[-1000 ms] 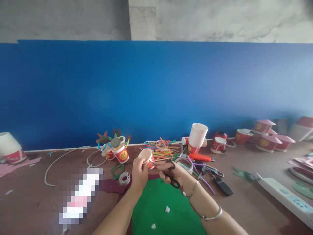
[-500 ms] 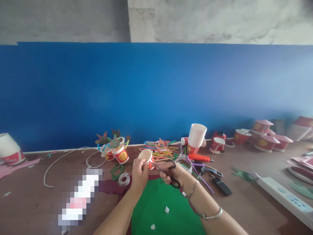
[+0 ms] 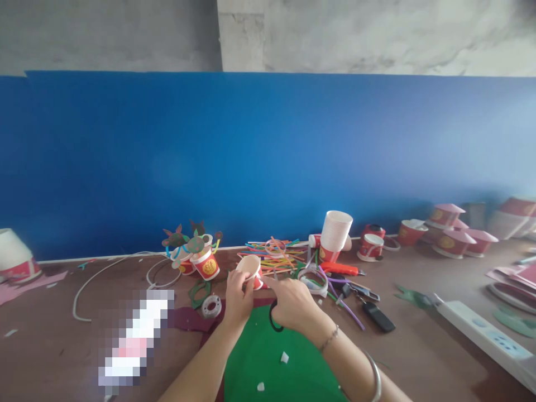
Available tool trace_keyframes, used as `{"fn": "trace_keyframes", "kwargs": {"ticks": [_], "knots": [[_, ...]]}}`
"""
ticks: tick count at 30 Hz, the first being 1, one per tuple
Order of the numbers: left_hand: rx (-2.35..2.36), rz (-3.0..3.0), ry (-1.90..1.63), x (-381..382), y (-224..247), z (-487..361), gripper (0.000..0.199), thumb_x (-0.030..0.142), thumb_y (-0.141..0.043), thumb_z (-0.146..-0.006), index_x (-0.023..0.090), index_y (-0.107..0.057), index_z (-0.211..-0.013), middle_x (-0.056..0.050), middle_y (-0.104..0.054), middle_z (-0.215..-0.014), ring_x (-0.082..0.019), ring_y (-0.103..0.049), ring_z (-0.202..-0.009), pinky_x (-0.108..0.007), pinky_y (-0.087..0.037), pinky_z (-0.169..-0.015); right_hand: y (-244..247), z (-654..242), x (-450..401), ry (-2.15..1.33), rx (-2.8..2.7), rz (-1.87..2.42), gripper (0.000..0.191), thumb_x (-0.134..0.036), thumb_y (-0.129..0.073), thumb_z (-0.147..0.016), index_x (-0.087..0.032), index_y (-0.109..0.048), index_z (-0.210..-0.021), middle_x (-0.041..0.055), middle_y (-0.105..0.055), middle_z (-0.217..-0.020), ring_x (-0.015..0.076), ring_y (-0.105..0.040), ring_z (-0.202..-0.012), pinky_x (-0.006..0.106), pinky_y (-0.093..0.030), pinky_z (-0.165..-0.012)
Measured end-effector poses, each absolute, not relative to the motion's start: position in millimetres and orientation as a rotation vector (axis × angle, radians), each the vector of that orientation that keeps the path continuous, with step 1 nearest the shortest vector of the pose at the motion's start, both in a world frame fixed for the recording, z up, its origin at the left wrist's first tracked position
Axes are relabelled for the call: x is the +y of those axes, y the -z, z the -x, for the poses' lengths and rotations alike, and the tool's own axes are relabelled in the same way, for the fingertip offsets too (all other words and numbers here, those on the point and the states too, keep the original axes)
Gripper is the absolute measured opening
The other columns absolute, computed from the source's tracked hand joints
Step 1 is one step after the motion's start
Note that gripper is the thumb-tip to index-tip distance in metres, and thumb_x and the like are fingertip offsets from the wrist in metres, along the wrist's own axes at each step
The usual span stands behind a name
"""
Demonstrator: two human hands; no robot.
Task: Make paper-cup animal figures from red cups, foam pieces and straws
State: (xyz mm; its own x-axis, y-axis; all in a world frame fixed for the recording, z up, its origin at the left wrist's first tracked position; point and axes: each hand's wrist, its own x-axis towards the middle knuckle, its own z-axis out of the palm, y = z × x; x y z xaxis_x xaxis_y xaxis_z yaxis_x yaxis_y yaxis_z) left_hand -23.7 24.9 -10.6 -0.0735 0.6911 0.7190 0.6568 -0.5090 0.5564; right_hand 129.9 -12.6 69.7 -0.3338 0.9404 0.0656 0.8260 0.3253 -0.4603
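Note:
My left hand (image 3: 240, 298) is closed on the near left rim of a red-and-white paper cup (image 3: 250, 266), which is tilted with its mouth toward me. My right hand (image 3: 293, 301) is wrapped round a pair of scissors; a black handle loop (image 3: 274, 317) shows below the palm, and most of the blades are hidden. The right index finger is stretched out to the cup's right side. Beneath both hands lies a green sheet (image 3: 268, 340) with small white scraps (image 3: 285, 357) on it, over a dark red sheet. A tape roll (image 3: 211, 307) lies left of my left hand.
Behind the cup lie several coloured pipe cleaners (image 3: 278, 251). A stack of paper cups (image 3: 336, 237) stands to the right, near an orange cutter (image 3: 341, 269) and keys (image 3: 377, 315). Decorated cups (image 3: 205, 263) stand left. A power strip (image 3: 488, 335) lies at right.
My right hand has turned palm down, the scissors swinging under it, and its index finger now reaches the cup's side. My left hand and the cup stay in place.

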Motion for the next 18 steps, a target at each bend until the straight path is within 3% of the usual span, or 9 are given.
{"fn": "trace_keyframes", "kwargs": {"ticks": [2,5,8,12,15,18], "knots": [[1.535,-2.121,-1.684,25,10,24,0.013,0.024,-0.046,-0.084,0.019,-0.055,-0.076,-0.004,-0.059,-0.075,-0.021,-0.055,-0.079,-0.035,-0.046,-0.075,-68,-132,-6,-1.032,-2.034,1.517,0.051,-0.017,-0.057,-0.06,-0.021,-0.06,-0.111,0.0007,-0.062,-0.064,0.0152,-0.055,-0.059,0.023,-0.034,-0.052],[1.533,-2.109,-1.692,25,11,25,0.014,0.024,-0.045,-0.084,0.019,-0.055,-0.077,-0.005,-0.058,-0.074,-0.021,-0.055,-0.079,-0.035,-0.046,-0.074,-64,-140,11,-1.913,-1.427,1.223,0.041,-0.034,-0.056,-0.068,-0.014,-0.06,-0.104,-0.0054,-0.044,-0.049,0.0064,-0.035,-0.04,0.018,-0.025,-0.041],[1.534,-2.087,-1.709,24,10,26,0.013,0.025,-0.045,-0.084,0.019,-0.056,-0.079,-0.006,-0.06,-0.078,-0.021,-0.055,-0.08,-0.035,-0.046,-0.074,-59,-147,23,-2.199,-1.121,0.938,0.044,-0.04,-0.056,-0.067,-0.012,-0.06,-0.101,-0.0089,-0.035,-0.047,0.0028,-0.024,-0.036,0.015,-0.022,-0.04],[1.519,-2.077,-1.692,24,9,26,0.014,0.026,-0.045,-0.084,0.019,-0.056,-0.078,-0.006,-0.06,-0.078,-0.021,-0.056,-0.081,-0.036,-0.046,-0.074,-60,-144,16,-1.856,-1.521,1.209,0.05,-0.033,-0.058,-0.065,-0.014,-0.058,-0.111,-0.005,-0.048,-0.048,0.0075,-0.038,-0.038,0.019,-0.028,-0.041],[1.505,-2.083,-1.668,23,8,24,0.015,0.027,-0.045,-0.084,0.02,-0.056,-0.077,-0.005,-0.059,-0.076,-0.021,-0.055,-0.079,-0.036,-0.046,-0.075,-65,-137,0,-1.033,-2.096,1.488,0.056,-0.017,-0.059,-0.057,-0.021,-0.06,-0.113,0.0006,-0.062,-0.063,0.0166,-0.057,-0.059,0.024,-0.036,-0.055],[1.518,-2.103,-1.656,23,8,24,0.015,0.026,-0.046,-0.084,0.02,-0.056,-0.075,-0.004,-0.058,-0.073,-0.021,-0.054,-0.077,-0.037,-0.045,-0.076,-69,-132,-12,-0.407,-2.287,1.573,0.06,-0.009,-0.054,-0.054,-0.024,-0.061,-0.112,0.0058,-0.068,-0.077,0.024,-0.061,-0.077,0.028,-0.037,-0.064]]}}
